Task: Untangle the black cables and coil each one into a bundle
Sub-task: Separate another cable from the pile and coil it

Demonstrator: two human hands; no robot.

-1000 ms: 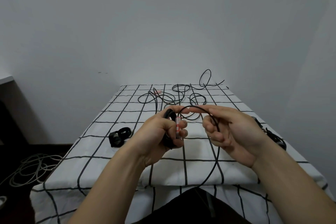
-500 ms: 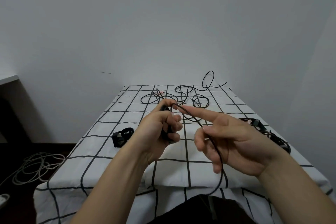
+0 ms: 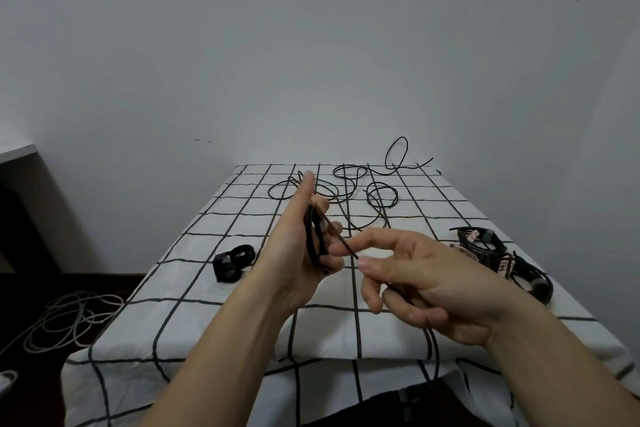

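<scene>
Between the two hands, a black cable is running in a straight line. The left hand is curling its fingers round a few loops of that cable, with its thumb sticking up. The right hand is pinching the same cable between thumb and first finger, just beside the loops. Below this pinch the cable is hanging down past the edge of the checked table. Beyond both hands, loose tangled cables are lying. Left of the left hand a small bundle is sitting, and right of the right hand more bundles are lying.
</scene>
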